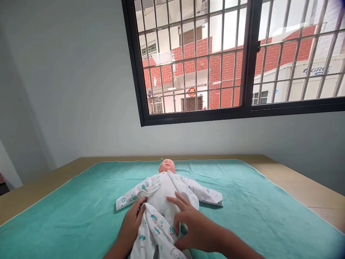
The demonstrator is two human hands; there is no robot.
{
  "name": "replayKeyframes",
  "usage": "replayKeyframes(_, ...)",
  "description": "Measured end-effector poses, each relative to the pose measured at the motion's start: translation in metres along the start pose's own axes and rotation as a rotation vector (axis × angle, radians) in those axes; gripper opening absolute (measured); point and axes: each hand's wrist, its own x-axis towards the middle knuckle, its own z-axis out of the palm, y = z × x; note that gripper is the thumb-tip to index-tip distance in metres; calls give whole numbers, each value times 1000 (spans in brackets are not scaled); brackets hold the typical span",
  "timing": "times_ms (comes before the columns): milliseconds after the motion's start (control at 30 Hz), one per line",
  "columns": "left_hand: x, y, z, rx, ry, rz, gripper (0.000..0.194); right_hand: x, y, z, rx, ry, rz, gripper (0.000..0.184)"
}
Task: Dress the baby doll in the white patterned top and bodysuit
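A baby doll (166,166) lies on its back on a teal blanket (81,216), dressed in a white printed sleepsuit (161,190) with its sleeves spread out to both sides. My left hand (133,221) is curled round the suit's fabric at the doll's left hip. My right hand (192,225) rests on the doll's belly with fingers stretched out, thumb tucked against the loose printed cloth at the legs. The doll's legs are hidden under the cloth and my hands.
The blanket covers a wooden table (296,180) set against a grey wall. A barred window (231,57) is above, with red brick buildings outside. Bare table edge shows at left and right.
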Motion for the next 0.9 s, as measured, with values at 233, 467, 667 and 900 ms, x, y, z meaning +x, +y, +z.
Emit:
replayKeyframes(233, 2, -10, 0, -69, -135, -71, 61, 3, 5, -3, 69, 36, 22, 14)
replayKeyframes(467, -1, -40, 13, 57, -71, -141, 66, 3, -2, 10, 20, 41, 64, 19)
replayKeyframes(667, 2, -38, 17, 148, 79, -185, 80, 9, 10, 20, -32, 252, -60, 13)
replayKeyframes(900, -4, -1, 0, 111, 167, 67, 44, 17, 47, 25, 168, 481, -58, 10)
